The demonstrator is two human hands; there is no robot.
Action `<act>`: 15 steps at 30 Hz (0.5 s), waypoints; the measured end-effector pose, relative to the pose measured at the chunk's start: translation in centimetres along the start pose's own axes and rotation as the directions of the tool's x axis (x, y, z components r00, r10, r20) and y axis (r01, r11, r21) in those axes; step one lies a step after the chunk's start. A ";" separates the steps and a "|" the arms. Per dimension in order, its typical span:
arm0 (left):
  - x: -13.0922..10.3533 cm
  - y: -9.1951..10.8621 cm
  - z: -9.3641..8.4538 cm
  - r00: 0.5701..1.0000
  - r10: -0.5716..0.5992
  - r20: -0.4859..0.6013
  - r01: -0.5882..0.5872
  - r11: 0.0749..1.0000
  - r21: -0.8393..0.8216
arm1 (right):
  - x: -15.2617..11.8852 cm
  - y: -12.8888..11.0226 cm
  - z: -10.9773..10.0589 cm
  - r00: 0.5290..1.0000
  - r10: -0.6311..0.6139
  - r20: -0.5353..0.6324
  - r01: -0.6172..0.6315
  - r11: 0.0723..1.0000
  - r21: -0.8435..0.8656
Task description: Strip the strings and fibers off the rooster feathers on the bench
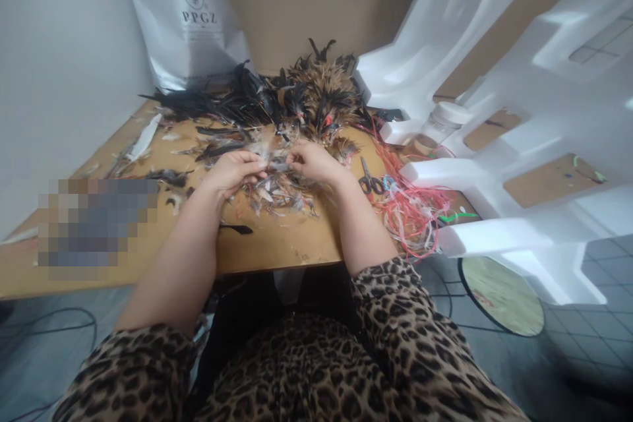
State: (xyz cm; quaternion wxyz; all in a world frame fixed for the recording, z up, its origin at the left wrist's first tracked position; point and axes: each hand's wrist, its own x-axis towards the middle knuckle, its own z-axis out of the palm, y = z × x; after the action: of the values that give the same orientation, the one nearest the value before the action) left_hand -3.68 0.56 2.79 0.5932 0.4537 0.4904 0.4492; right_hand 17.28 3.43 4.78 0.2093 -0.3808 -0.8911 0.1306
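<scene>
Feather work shows in the head view, where both hands meet above the brown table (316, 244). Fingers of the left hand (232, 171) are pinched almost closed, and they seem to have hold of a small pale feather (277, 165), which lies between the two hands. Fingers of the right hand (312, 161) are curled inward just beside its other end; whether they are fully closed, or grip anything, I cannot tell, because the detail is blurred. Such a feather is, I judge, very light and soft, with a thin shaft that is a little stiff but can bend or crack. It is better to take hold at the bare shaft with the tips only, since pressing on the vane would spoil the fluff, and a smooth shaft may slip. Beyond the fingertips is a heap of dark feathers (247, 102) and a brown feather bundle (329, 89), which probably sheds if squeezed, so its tied base looks the safer place. Under the fingers lie loose scraps (281, 198). To the right of the right fingers are scissors (370, 183) and tangled pink strands (410, 217), likely limp and easy to snag.
</scene>
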 end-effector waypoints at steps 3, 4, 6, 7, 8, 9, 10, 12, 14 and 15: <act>0.0 -0.1 0.2 1.000 0.025 0.012 -0.026 0.997 0.068 | 0.0 -0.1 0.2 1.000 0.016 0.018 -0.016 1.000 -0.024; -0.1 -0.1 0.3 0.999 0.034 0.018 -0.036 0.996 0.088 | 0.0 -0.2 0.3 1.000 0.018 0.023 -0.017 1.000 -0.024; -0.2 -0.1 0.5 0.998 0.050 0.024 -0.053 0.992 0.116 | 0.0 -0.4 0.4 0.999 0.006 0.032 -0.005 1.000 -0.009; -0.2 -0.1 0.5 0.998 0.056 0.024 -0.058 0.991 0.123 | 0.0 -0.5 0.4 1.000 -0.002 0.031 0.002 1.000 0.001; -0.2 -0.1 0.6 0.998 0.059 0.026 -0.062 0.990 0.126 | 0.0 -0.6 0.5 1.000 -0.006 0.025 0.006 1.000 0.013; -0.1 -0.2 0.6 0.998 0.063 0.025 -0.066 0.990 0.125 | 0.0 -0.7 0.5 1.000 -0.002 0.011 0.002 1.000 0.025; -0.1 -0.2 0.5 0.997 0.068 0.020 -0.070 0.990 0.119 | 0.1 -0.7 0.6 1.000 0.011 -0.016 -0.011 0.999 0.038; 0.2 -0.4 0.4 0.996 0.085 -0.012 -0.083 0.992 0.097 | 0.2 -0.8 0.6 0.993 0.052 -0.109 -0.044 0.996 0.079; 0.4 -0.4 0.3 0.992 0.105 -0.068 -0.102 0.993 0.053 | 0.3 -1.0 0.6 0.963 0.107 -0.247 -0.072 0.986 0.149; 0.5 -0.4 0.2 0.988 0.113 -0.104 -0.112 0.994 0.021 | 0.3 -1.2 0.6 0.939 0.146 -0.313 -0.085 0.976 0.200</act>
State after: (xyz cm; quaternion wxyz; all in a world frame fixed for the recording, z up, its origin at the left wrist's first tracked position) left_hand -3.38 0.98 2.34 0.5370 0.4609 0.4976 0.5015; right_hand 16.05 2.82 4.85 0.3796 -0.4282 -0.8044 0.1596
